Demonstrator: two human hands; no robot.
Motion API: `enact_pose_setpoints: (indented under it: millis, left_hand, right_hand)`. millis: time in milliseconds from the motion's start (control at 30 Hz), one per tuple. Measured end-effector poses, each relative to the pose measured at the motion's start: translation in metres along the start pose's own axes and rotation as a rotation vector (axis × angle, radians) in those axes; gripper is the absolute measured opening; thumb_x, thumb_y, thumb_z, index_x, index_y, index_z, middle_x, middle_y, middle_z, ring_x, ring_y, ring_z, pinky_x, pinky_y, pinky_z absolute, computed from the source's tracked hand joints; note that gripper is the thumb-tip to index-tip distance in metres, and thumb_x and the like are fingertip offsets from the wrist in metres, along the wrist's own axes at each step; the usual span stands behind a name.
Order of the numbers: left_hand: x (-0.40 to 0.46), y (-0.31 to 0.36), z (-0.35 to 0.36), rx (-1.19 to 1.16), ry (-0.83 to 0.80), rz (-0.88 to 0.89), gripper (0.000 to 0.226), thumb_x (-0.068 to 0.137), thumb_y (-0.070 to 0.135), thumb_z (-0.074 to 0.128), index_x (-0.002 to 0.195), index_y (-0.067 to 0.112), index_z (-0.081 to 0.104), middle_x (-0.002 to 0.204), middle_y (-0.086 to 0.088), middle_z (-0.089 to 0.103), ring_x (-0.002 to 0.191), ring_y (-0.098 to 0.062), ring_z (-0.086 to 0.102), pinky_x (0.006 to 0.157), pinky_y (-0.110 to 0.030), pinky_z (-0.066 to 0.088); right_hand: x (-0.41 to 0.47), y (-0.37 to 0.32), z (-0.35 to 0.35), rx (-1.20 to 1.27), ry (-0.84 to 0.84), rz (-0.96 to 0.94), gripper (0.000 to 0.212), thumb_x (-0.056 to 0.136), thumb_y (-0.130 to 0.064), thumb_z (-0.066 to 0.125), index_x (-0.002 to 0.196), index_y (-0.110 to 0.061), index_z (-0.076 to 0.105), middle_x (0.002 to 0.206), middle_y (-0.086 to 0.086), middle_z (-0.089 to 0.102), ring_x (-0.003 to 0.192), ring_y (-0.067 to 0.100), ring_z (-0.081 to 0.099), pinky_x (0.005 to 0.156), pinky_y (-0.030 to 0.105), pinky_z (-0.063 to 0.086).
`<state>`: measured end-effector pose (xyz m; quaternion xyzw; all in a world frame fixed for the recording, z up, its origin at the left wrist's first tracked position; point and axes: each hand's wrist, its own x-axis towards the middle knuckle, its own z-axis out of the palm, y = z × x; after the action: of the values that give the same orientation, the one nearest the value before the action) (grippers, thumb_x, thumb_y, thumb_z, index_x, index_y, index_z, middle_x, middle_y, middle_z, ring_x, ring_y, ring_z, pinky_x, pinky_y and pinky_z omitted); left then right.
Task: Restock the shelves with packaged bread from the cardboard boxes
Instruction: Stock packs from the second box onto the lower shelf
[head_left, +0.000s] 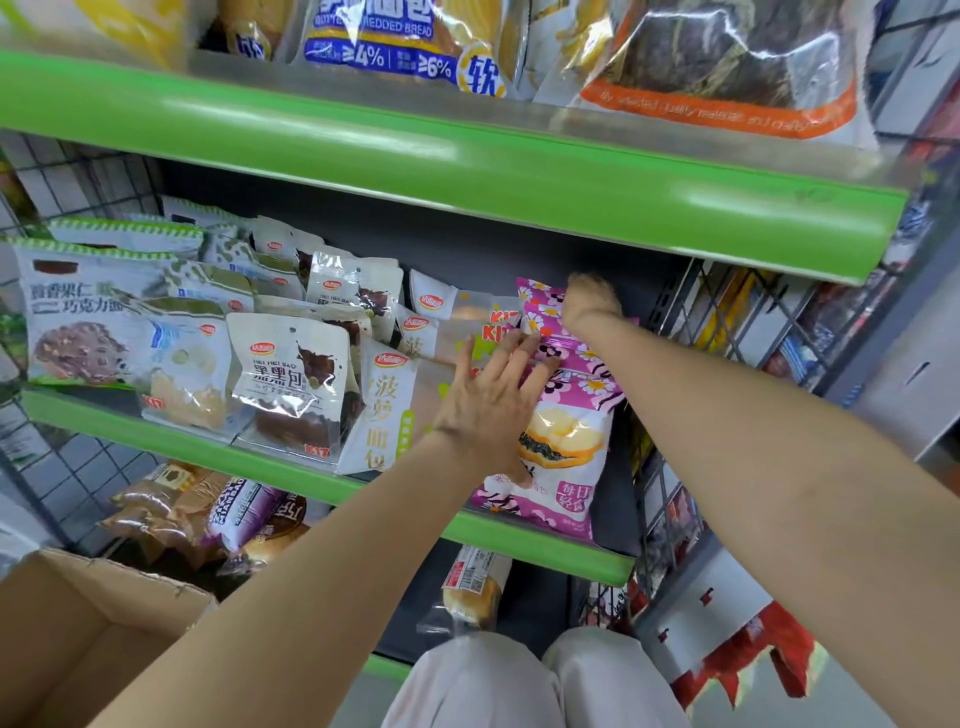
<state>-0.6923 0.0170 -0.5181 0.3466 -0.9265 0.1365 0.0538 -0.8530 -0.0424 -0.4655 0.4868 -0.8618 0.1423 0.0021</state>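
Two hands (left (485, 402) flat) on pink bread pack (563, 441)

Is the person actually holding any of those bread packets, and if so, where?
The left hand lies flat with straight fingers on the front pink flowered bread packet, pressing, not gripping. The right hand reaches behind the pink packets; whether it grips anything cannot be told.
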Motion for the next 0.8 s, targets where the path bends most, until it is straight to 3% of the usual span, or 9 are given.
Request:
enact_pose_setpoints:
  millis: [300,567,633,733,800]
  left_hand:
    - [0.0,-0.002,0.004,-0.008,0.005,0.028,0.126,0.057,0.066,0.075,0.149,0.019,0.001,0.159,-0.004,-0.004,0.147,-0.023,-0.006,0.114,-0.058,0.0]
    - [0.003,0.001,0.002,0.01,0.026,0.008,0.126,0.056,0.067,0.075,0.147,0.016,0.004,0.155,-0.008,0.01,0.146,-0.026,0.005,0.115,-0.059,0.005]
    - [0.004,0.003,0.002,0.017,0.043,0.009,0.126,0.056,0.066,0.075,0.147,0.015,0.004,0.155,-0.008,0.01,0.146,-0.027,0.005,0.115,-0.058,0.006]
    - [0.005,0.008,0.002,0.004,0.055,0.001,0.128,0.057,0.063,0.077,0.148,0.015,0.002,0.156,-0.008,0.009,0.146,-0.029,0.003,0.115,-0.058,0.006]
    - [0.006,0.012,0.001,-0.008,0.057,-0.005,0.129,0.056,0.062,0.078,0.148,0.015,0.0,0.156,-0.009,0.009,0.146,-0.03,0.003,0.115,-0.058,0.005]
  right_hand:
    - [0.004,0.006,-0.007,-0.128,0.059,0.108,0.035,0.091,0.006,0.048,0.126,0.004,0.053,0.13,0.022,0.055,0.121,0.035,0.054,0.093,0.036,0.047]
    - [-0.011,0.007,-0.007,-0.268,0.216,0.0,0.032,0.09,0.008,0.045,0.118,0.002,0.059,0.121,0.019,0.061,0.114,0.034,0.058,0.088,0.04,0.048]
    - [-0.013,0.01,-0.006,-0.211,0.155,0.045,0.034,0.09,0.005,0.045,0.121,-0.001,0.057,0.128,0.017,0.055,0.122,0.033,0.051,0.096,0.046,0.041]
    - [-0.017,0.018,-0.008,-0.177,0.038,0.206,0.042,0.092,-0.01,0.045,0.133,-0.014,0.047,0.145,0.013,0.03,0.135,0.034,0.027,0.104,0.057,0.03]
    - [-0.021,0.022,-0.01,-0.121,-0.009,0.317,0.048,0.094,-0.018,0.041,0.142,-0.015,0.035,0.151,0.017,0.015,0.138,0.039,0.019,0.106,0.057,0.028]
